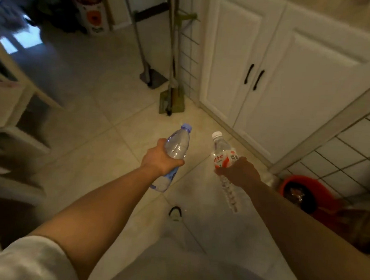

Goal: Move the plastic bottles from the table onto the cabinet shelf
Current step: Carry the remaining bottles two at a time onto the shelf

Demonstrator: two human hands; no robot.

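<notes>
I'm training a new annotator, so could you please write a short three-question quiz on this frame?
1. True or false: the white double cabinet doors are open.
2. Which hand grips the clear plastic bottle with the blue cap: A) left hand B) right hand?
3. Fill in: the clear plastic bottle with the red-and-white label has a ___ cap.

Key: 1 false; 2 A; 3 white.

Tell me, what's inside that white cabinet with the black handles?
Cannot be seen: both doors of the white cabinet are closed, black handles side by side, so any shelf or contents stay hidden.
</notes>
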